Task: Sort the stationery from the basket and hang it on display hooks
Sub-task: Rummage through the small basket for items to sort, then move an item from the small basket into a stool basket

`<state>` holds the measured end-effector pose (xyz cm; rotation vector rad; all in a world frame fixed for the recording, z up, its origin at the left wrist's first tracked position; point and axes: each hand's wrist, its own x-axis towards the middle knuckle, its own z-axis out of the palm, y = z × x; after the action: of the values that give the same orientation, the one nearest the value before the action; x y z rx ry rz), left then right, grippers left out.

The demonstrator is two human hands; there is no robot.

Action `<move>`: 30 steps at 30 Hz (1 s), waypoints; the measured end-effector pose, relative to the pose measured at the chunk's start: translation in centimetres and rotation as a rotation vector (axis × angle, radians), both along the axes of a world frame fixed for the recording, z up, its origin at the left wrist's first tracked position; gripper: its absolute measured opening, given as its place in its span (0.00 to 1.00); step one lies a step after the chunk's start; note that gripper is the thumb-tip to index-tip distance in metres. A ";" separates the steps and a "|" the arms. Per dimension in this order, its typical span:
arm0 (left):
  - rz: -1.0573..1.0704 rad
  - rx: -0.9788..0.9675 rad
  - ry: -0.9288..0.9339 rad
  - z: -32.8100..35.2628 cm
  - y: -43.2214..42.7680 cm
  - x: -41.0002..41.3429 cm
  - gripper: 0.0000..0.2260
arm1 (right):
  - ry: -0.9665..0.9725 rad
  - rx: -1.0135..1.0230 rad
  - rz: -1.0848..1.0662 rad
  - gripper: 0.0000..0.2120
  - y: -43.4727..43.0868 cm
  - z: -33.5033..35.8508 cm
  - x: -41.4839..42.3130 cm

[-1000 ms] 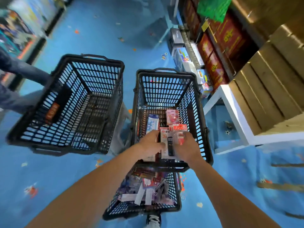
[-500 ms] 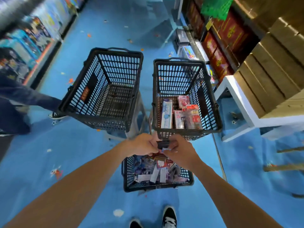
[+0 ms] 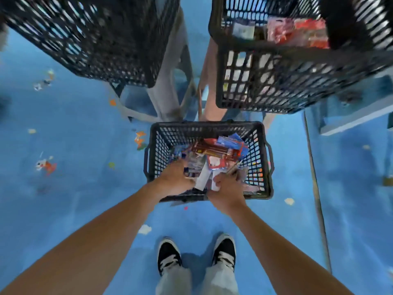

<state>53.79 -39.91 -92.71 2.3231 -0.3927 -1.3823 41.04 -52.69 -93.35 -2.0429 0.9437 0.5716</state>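
A small black basket [image 3: 208,124] stands on the blue floor in front of my feet, full of mixed stationery packets [image 3: 214,150]. Both my hands are inside its near end. My left hand [image 3: 175,177] reaches down among the packets with its fingertips buried, so its grip is not clear. My right hand [image 3: 226,186] curls its fingers round a white-edged packet [image 3: 203,177] lying between the two hands. Motion blurs the view.
Two larger black baskets sit raised on stools [image 3: 170,81] beyond: the left basket [image 3: 95,39] looks bare inside, the right basket [image 3: 276,81] holds red and white packets [image 3: 297,33]. A white shelf base [image 3: 357,120] lies at right. My shoes [image 3: 169,256] stand just behind the small basket.
My head tilted down and both hands dropped from the far right basket's front edge into the small floor basket, now digging among its packets.
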 end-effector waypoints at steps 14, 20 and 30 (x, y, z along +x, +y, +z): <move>-0.171 -0.116 -0.407 -26.5 -5.7 6.2 0.23 | -0.064 -0.557 0.450 0.36 -9.5 -24.5 8.7; -0.273 -0.105 -0.469 -27.7 -6.7 10.2 0.36 | 0.070 -0.701 0.683 0.25 -11.3 -26.0 11.8; -0.295 -0.259 -0.477 -22.3 -6.9 10.1 0.28 | -0.444 -0.945 0.773 0.26 -11.9 -21.3 10.7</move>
<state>63.84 -46.79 -115.02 2.4193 -1.0258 -0.8081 51.70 -64.60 -114.64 -3.2241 0.0759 -0.0237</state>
